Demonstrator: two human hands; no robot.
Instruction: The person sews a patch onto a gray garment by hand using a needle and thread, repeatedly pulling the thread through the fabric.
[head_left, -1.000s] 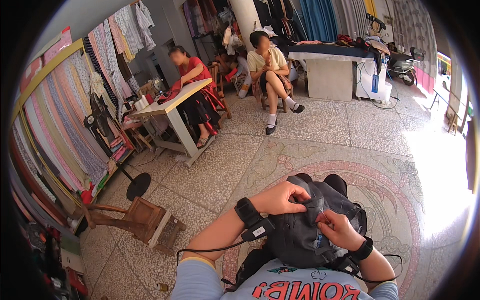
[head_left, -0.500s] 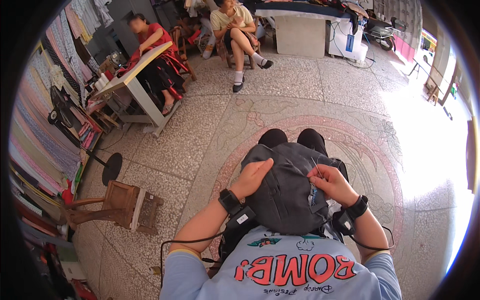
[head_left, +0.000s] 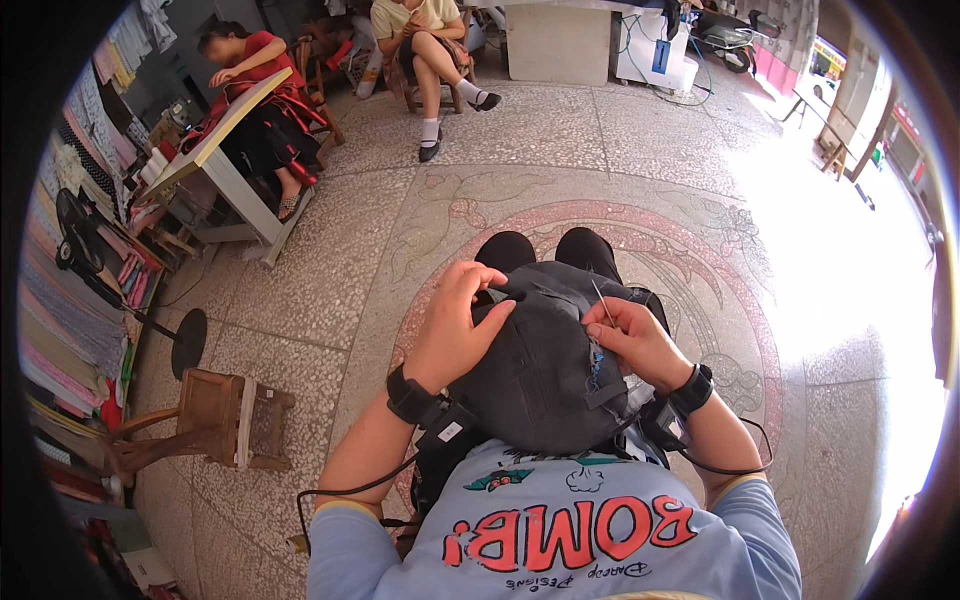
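"What's the right hand doing?"
"Pinching a needle-like tool (it's leaning left) over dark cloth."
"And the left hand?"
"It's curving loosely over the cloth's left side."

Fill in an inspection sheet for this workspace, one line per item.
Surface: the lap, with black-clad knees showing beyond the work.
Job's things: dark grey bag on the lap, a frayed blue-and-white patch at its right side; thin needle.
Clutter: wooden chair on the floor to the left.
Hands: left hand at the bag's left edge, thumb and fingers apart; right hand pinches the needle.
Cables: one black cable at the left forearm, another at the right forearm.
Surroundings: black pedestal fan; person in red at a table; seated person in yellow; scooter.
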